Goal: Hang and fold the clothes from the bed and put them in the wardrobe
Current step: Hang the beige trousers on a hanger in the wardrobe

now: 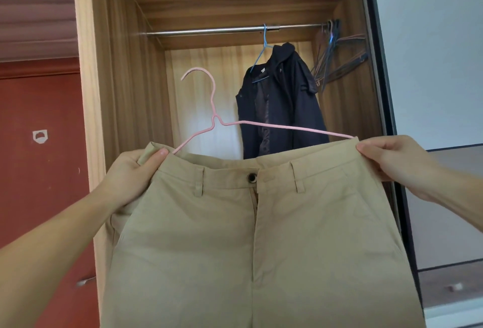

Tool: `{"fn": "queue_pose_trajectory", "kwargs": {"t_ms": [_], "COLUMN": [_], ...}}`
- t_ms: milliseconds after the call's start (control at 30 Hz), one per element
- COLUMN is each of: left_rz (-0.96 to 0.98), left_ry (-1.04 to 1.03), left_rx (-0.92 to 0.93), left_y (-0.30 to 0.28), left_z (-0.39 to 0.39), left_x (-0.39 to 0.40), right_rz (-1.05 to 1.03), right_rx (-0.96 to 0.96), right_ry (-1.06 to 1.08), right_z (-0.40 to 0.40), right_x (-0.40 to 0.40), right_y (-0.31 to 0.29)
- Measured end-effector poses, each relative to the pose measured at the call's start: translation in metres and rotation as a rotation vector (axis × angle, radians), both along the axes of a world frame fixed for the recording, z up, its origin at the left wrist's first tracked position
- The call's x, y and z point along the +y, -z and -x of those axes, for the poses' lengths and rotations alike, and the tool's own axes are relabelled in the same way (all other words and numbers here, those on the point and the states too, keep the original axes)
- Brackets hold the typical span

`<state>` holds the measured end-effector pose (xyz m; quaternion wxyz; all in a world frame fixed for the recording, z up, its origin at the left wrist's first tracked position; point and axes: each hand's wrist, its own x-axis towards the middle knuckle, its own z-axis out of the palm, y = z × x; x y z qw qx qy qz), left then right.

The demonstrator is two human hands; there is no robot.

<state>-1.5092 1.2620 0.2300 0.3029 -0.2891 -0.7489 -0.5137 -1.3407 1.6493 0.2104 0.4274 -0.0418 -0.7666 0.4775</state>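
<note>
The left hand point(136, 171) grips the left end of the waistband of a pair of khaki trousers point(261, 236), thumb lying across the front of the cloth and fingers curled behind it. The right hand point(386, 155) pinches the right end of the same waistband, where the shoulder of a pink wire hanger point(214, 118) meets the fabric. Both hands are clenched on the trousers, holding them spread flat, front outward, with the button closed at the middle and the legs hanging down out of view.

The hanger's two arms run down into the waistband at either hand, and its hook stands up above the trousers, left of their middle and so nearer the left hand, with its open end curling left.

Beyond lies the open wardrobe point(120, 92). Its steel rail point(209, 31) runs left to right, above and behind the hook, parallel to the long axis of the hanger. The hook looks well below the rail, so the likely next move is a lift up and forward onto the bare stretch of rail to the left of the dark jacket point(282, 108), which hangs from a blue hanger point(264, 45). A bunch of spare hangers point(337, 58) hangs at the rail's right end.
</note>
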Motion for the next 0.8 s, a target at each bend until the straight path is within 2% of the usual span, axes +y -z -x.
{"fn": "queue_pose_trajectory", "kwargs": {"t_ms": [200,300,500,567,667,733,800], "left_rz": [0.064,0.082,0.122,0.147,0.163,0.149,0.122], "left_ry": [0.025,0.020,-0.021,-0.029,-0.044,-0.057,-0.071], "left_rx": [0.026,0.037,0.057,0.064,0.069,0.050,0.038], "left_y": [-0.004,-0.006,-0.003,-0.001,0.004,0.006,0.006], "left_z": [0.001,0.002,0.006,0.006,0.008,0.009,0.010], "left_x": [0.000,0.000,-0.006,-0.007,-0.011,-0.014,-0.016], "right_rz": [-0.153,-0.187,-0.583,-0.620,-0.571,-0.749,-0.973], "right_rx": [0.045,0.045,-0.090,-0.122,-0.156,-0.153,-0.138], "right_ry": [0.228,0.264,0.409,0.383,0.170,0.101,0.150], "right_z": [0.014,0.016,0.018,0.022,0.024,0.023,0.025], "right_x": [0.003,0.002,0.000,0.000,-0.003,-0.008,-0.011], "right_y": [0.014,0.018,0.022,0.024,0.031,0.038,0.041]}}
